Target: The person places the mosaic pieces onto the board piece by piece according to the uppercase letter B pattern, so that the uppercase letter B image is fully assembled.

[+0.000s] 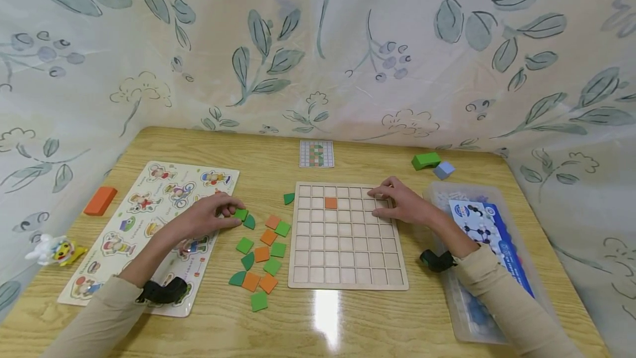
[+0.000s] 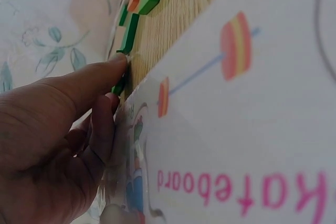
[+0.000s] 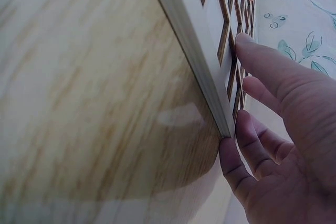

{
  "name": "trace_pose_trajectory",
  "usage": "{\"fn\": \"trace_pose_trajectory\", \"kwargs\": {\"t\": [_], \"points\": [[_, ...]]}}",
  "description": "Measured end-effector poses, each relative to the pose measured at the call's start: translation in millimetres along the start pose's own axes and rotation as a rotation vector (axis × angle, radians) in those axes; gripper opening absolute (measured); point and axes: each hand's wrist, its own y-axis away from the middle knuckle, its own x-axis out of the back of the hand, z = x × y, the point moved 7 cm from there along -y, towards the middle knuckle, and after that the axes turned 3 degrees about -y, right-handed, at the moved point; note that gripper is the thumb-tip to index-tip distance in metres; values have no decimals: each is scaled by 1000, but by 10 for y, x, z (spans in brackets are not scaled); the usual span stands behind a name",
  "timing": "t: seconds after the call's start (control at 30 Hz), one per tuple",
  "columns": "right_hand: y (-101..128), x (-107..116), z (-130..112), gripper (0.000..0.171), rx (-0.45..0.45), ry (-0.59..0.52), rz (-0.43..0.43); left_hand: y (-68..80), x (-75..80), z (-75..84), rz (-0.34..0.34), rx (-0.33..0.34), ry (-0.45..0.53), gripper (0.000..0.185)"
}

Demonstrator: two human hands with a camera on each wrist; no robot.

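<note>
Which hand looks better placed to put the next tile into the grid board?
Probably the left hand: its fingers pinch a green tile beside the loose pile. The right hand rests flat on the grid board, steadying it.

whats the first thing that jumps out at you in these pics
A pale wooden grid board lies mid-table with a single orange tile in one cell near its far edge, and the right hand rests flat on its far right corner. Left of the board lies a scatter of green and orange tiles, where the left hand pinches a green tile beside a cartoon puzzle board.
</note>
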Motion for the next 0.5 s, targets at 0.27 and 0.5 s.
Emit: {"fn": "trace_pose_trajectory", "kwargs": {"t": [0.27, 0.5], "points": [[8, 7, -17, 50, 0, 9, 4, -4, -1, -17, 1, -1, 12, 27], [9, 3, -14, 50, -12, 12, 1, -1, -12, -26, -2, -4, 20, 26]]}}
